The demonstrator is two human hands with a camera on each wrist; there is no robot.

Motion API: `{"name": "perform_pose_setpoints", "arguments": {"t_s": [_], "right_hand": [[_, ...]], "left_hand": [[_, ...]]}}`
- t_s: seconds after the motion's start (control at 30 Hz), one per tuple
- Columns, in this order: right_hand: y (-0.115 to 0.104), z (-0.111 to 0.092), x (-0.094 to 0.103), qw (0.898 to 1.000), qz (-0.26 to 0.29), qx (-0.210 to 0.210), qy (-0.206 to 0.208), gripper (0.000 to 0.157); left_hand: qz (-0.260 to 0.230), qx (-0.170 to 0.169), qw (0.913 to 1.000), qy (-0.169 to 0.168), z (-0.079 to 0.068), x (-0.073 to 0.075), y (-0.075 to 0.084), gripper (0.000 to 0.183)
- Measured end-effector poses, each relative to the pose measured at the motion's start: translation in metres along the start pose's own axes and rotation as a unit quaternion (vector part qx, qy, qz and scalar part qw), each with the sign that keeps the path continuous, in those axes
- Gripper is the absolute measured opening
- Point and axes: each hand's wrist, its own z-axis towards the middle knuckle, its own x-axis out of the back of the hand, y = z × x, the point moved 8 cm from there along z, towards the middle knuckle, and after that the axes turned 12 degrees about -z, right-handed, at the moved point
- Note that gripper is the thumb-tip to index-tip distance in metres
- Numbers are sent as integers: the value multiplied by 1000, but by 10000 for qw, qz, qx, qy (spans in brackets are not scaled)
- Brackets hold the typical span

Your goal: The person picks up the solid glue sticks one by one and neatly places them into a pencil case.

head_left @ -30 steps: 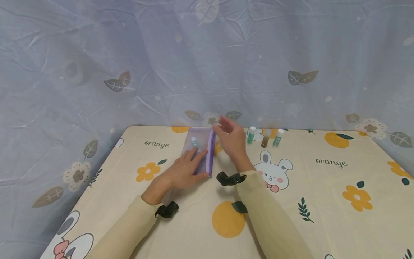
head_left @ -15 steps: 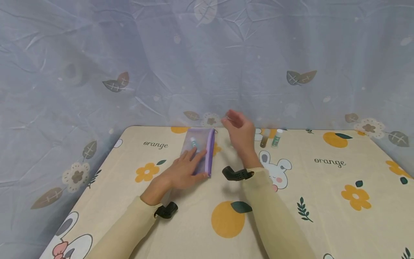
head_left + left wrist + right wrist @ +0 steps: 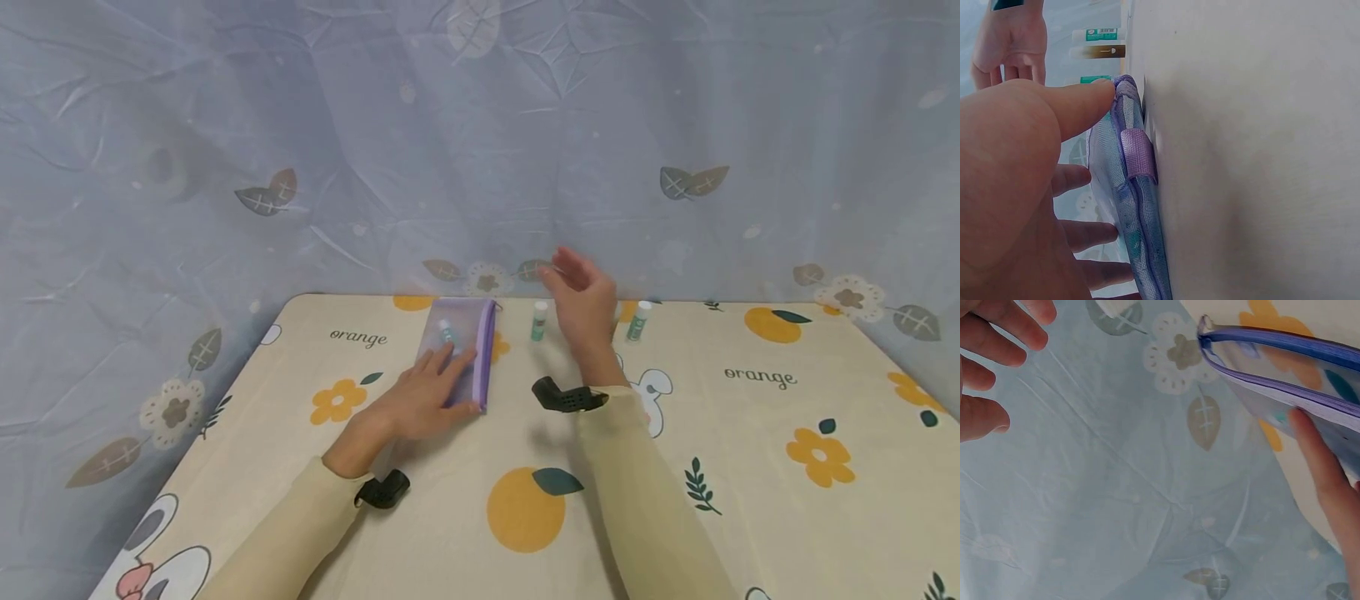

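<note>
In the head view my left hand (image 3: 423,402) rests on a translucent purple zip pouch (image 3: 483,358), fingers spread. A green glue stick (image 3: 447,331) shows through its side. The left wrist view has my thumb at the pouch's zipped edge (image 3: 1138,153). My right hand (image 3: 583,304) is raised at the table's back, fingers loosely bent, holding nothing visible. A green glue stick with a white cap (image 3: 538,322) stands left of it, another green glue stick (image 3: 637,322) to its right. A brown tube (image 3: 1105,51) appears in the left wrist view. Right wrist view: zipper sides (image 3: 1291,394) stand apart.
A cream printed cloth (image 3: 720,433) covers the table. Behind its back edge hangs a pale blue-grey curtain (image 3: 450,150) with leaf prints. Black wrist cameras (image 3: 382,490) sit at both sleeves.
My right hand has moved right, away from the pouch's far corner. It uncovers a green glue stick and now hides the brown tube in the head view. My left hand stays on the pouch.
</note>
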Motion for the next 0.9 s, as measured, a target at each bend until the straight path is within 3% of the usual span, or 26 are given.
{"name": "perform_pose_setpoints", "arguments": {"t_s": [0.4, 0.67, 0.9], "right_hand": [[7, 7, 39, 9985, -101, 2, 540, 48], [11, 8, 63, 9957, -217, -381, 814, 49], [22, 13, 81, 9923, 15, -659, 1047, 49]], "left_hand": [[-40, 12, 10000, -18, -2, -1, -1, 83], [-26, -6, 10000, 3, -2, -1, 0, 83], [-12, -12, 10000, -12, -1, -1, -1, 84]]}}
